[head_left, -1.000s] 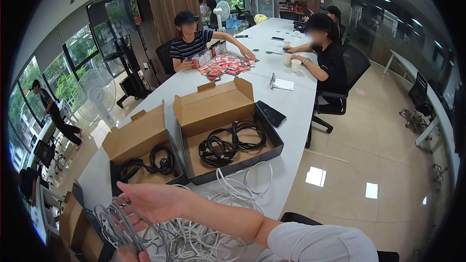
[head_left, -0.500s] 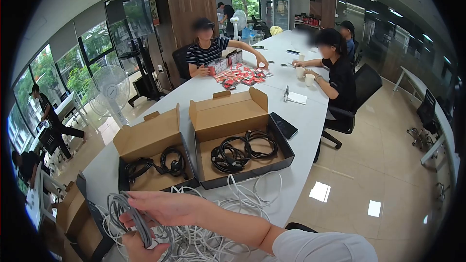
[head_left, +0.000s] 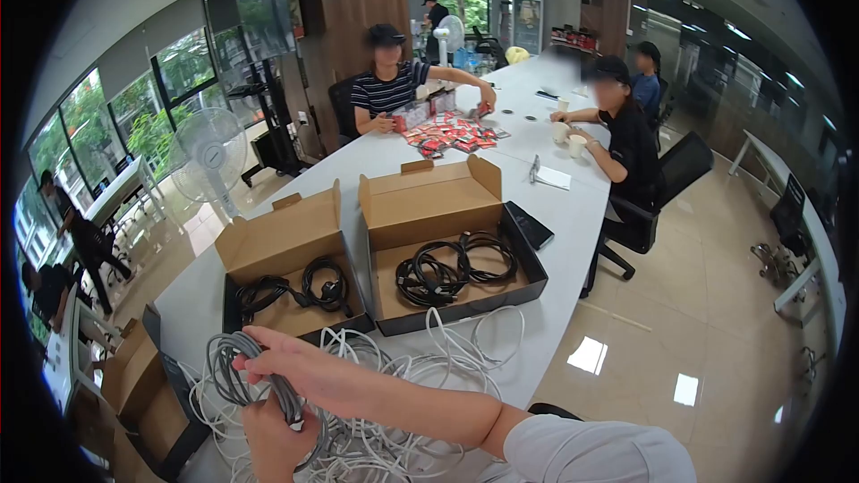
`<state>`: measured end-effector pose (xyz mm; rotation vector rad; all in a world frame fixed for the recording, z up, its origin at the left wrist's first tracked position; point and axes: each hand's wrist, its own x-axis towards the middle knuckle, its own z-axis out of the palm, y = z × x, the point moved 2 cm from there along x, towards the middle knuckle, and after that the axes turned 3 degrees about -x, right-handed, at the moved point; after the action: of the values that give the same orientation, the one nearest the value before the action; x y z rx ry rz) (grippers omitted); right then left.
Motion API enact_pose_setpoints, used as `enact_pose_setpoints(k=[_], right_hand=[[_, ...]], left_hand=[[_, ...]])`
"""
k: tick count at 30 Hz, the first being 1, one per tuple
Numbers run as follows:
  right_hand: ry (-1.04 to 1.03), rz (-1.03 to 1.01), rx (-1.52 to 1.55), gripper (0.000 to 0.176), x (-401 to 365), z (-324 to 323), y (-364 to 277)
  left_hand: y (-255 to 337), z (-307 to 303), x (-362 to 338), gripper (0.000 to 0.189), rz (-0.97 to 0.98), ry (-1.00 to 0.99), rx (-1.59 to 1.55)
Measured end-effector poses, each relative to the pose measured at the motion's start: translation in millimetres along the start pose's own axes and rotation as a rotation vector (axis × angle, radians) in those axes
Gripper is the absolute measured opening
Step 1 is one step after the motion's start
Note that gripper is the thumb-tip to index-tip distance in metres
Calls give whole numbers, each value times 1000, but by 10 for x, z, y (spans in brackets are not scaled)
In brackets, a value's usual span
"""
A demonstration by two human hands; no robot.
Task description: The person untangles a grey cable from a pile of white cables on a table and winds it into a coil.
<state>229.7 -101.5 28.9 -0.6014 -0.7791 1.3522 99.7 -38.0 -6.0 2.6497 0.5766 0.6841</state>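
Observation:
A coiled grey cable [head_left: 284,399] is in my hands at the lower left, above the table. My left hand [head_left: 276,440] is closed around the lower part of the coil. Reaching across from the right, my right hand [head_left: 284,362] has its fingers curled at the top of the loops, gripping the cable there. Beneath my hands and forearm spreads a tangled heap of white cables [head_left: 385,447]. Just beyond it stand two open cardboard boxes: the left box [head_left: 279,234] and the right box [head_left: 429,193], each holding coiled black cables [head_left: 438,273].
Another open box [head_left: 134,367] stands at the far left. A black phone [head_left: 530,225] lies beside the right box. Across the table, seated people handle red packets [head_left: 452,136] and paper cups [head_left: 577,145]. A white fan [head_left: 210,156] stands left of the table.
My hands have shifted slightly with the grey coil, and my right hand's fingers have curled in closer on its loops. My view has turned a little left.

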Motion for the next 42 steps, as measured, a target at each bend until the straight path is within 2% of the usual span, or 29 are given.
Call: enact_pose_setpoints(k=[2,5,6,9,12,15,18,21,24,27,28,31,34,37,40,42], right_hand=[[-41,-69,-36,55,36,-18,80],[-43,-78,-45,66,-21,-2,35],[-29,-47,-38,67,-80,49,-37],[-44,-41,-55,71,-54,62,-11],[-45,-51,-105,70,-26,53,46],[-41,-53,-74,69,-12,54,93],[-55,-64,-38,68,-51,101,12],[-78,-70,-45,67,-79,122,-41],[-85,-89,-70,66,-50,103,-15],[-68,-87,-71,66,-24,96,55],[-62,-78,-66,66,-38,95,56],[-97,-39,-100,66,-147,148,-112],[-87,-67,-141,66,-53,98,10],[-78,0,-120,67,-114,137,-153],[-74,7,-56,67,-100,78,-52],[-79,1,-82,67,-102,86,-95]], left_hand=[[-80,44,-53,31,20,-55,-10],[-226,198,-212,41,42,135,6],[-275,188,-224,45,88,67,-45],[-328,201,-244,41,82,17,-13],[-209,228,-222,31,183,167,70],[-13,169,-127,23,-15,45,37],[113,174,-72,22,5,121,54],[4,220,-26,23,25,101,-54],[53,204,-8,20,150,162,-23],[74,174,-23,18,127,132,-61],[103,180,-52,17,149,200,-31],[124,136,-63,16,156,142,-29],[115,107,-18,15,49,9,-194],[191,76,-35,15,88,83,-106],[56,100,-98,16,-80,-153,-147],[127,82,-105,16,48,-39,-133]])
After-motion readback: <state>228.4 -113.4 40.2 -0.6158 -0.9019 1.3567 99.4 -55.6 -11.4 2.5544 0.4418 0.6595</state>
